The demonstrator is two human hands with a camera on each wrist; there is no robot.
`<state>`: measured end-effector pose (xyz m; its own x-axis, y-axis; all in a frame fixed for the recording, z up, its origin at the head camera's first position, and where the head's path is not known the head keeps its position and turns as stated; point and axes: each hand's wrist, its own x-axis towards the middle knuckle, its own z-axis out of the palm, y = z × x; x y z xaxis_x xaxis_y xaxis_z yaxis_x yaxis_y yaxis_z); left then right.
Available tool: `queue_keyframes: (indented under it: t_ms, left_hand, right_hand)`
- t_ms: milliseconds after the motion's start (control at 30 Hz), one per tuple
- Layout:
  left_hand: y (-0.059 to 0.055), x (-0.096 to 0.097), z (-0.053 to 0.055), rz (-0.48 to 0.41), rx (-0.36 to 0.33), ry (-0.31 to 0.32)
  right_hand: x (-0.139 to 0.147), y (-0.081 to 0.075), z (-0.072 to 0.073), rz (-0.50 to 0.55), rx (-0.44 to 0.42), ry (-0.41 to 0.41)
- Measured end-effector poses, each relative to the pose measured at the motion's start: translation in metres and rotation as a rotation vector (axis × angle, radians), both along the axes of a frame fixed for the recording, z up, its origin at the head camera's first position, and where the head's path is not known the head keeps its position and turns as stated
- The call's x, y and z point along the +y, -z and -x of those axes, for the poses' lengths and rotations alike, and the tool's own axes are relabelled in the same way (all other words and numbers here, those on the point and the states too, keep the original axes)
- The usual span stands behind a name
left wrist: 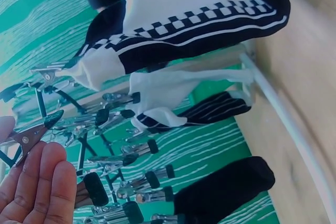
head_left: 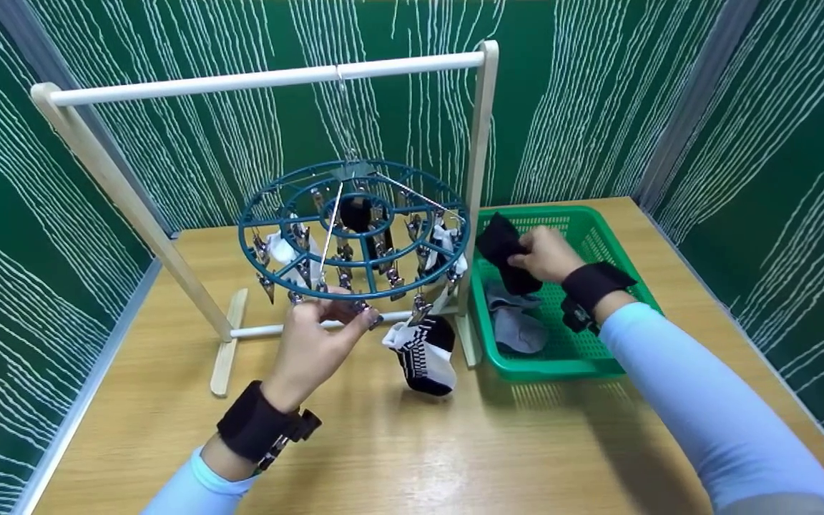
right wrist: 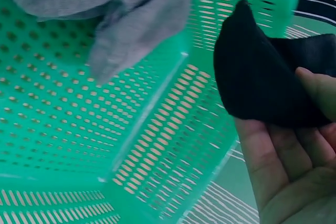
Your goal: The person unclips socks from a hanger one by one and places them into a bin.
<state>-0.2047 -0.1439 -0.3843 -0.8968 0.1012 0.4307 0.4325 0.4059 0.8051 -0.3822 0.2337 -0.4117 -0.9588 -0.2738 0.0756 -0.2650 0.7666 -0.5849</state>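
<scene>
My right hand [head_left: 549, 254] pinches a black sock [head_left: 501, 247] above the green basket [head_left: 548, 368]; the right wrist view shows the sock folded over between thumb and fingers. At the near rim of the round blue-green clip hanger [head_left: 376, 294], my left hand [head_left: 312, 354] pinches a metal clip [left wrist: 26, 139] between thumb and fingers. That clip's tip looks closed, with no sock in it. Just right of this hand a black and white checkered sock [head_left: 423, 361] hangs from another clip [head_left: 420, 307]. A gray sock [head_left: 519, 330] lies in the basket.
A wooden stand with a white top bar [head_left: 269, 80] carries the hanger by a hook. More socks hang from it: a black sock [left wrist: 226, 190] and a white one [head_left: 285, 250] among them. Several clips dangle around. Green patterned walls [head_left: 598, 107] enclose the wooden table [head_left: 398, 450].
</scene>
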Motion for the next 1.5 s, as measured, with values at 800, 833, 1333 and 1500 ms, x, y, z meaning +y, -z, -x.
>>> queue_keyframes:
  t_ms: [800,833,1333,1500]
  left_hand:
    - [0.001,-0.001,0.0,-0.002,0.01,0.015]
    - [0.001,-0.001,0.0,-0.004,0.015,0.017]
    - [-0.004,0.001,-0.004,0.046,0.01,0.005]
    - [-0.004,0.002,-0.005,0.063,0.034,0.018]
  right_hand:
    - [-0.001,0.048,0.007,-0.331,-0.254,-0.045]
    - [-0.002,0.049,0.007,-0.343,-0.26,-0.049]
    - [0.005,0.03,0.005,-0.354,-0.162,-0.021]
    - [0.005,0.014,-0.001,-0.266,-0.107,-0.041]
